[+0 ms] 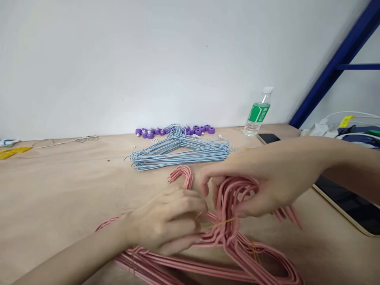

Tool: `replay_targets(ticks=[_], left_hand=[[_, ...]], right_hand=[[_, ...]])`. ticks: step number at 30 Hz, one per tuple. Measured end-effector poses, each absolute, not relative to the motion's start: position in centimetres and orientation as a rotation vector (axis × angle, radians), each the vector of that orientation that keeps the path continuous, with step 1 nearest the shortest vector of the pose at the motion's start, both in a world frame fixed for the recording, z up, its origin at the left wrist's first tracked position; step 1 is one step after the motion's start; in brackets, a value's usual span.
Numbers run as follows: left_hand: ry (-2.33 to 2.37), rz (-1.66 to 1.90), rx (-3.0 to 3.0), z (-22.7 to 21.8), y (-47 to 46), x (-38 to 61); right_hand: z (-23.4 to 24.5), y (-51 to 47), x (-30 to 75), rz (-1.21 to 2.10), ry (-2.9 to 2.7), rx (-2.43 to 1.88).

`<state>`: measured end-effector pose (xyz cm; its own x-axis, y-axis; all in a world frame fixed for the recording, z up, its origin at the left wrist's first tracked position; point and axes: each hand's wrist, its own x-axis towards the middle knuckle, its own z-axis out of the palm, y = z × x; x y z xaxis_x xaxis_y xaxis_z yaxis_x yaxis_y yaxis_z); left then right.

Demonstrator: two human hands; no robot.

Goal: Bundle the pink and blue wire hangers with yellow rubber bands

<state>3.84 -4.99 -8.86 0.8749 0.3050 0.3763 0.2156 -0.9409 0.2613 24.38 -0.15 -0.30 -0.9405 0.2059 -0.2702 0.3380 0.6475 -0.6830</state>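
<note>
Pink hangers (228, 202) lie in a bundle at the front of the table, their hooks pointing up and to the right. My right hand (267, 178) is wrapped round the bunched hooks and necks. A thin yellow rubber band (221, 224) crosses the necks and runs stretched to my left hand (172, 217), whose curled fingers pinch it. More yellow bands circle the hanger arms on either side. Behind my left hand, a second group of pink hooks (182, 172) sticks up. The lower ends of the hangers leave the picture.
Light blue hangers (181, 152) are stacked near the wall, with several purple caps (150, 135) behind them. At the right are a water bottle (257, 114), a phone (268, 138), a tablet-like device (347, 202) and white cables (353, 114). A yellow item (13, 152) lies far left.
</note>
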Motion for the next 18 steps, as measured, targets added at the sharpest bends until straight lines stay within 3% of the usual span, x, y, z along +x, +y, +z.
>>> replay_targets(ticks=[4, 10, 13, 18], left_hand=[[0.360, 0.428, 2.734, -8.1, -4.6, 3.8], [0.515, 0.523, 2.466, -8.6, -4.6, 3.7], [0.473, 0.437, 2.432, -9.0, -4.8, 3.7], [0.310, 0.424, 2.455, -9.6, -5.1, 4.7]], right_hand=[[-0.7, 0.0, 25.2, -1.391, 2.638, 0.428], [-5.6, 0.0, 27.5, -2.068, 2.605, 0.719], [-7.6, -0.9, 28.4, -2.206, 2.585, 0.917], [-7.5, -2.9, 28.4, -2.145, 2.641, 0.792]])
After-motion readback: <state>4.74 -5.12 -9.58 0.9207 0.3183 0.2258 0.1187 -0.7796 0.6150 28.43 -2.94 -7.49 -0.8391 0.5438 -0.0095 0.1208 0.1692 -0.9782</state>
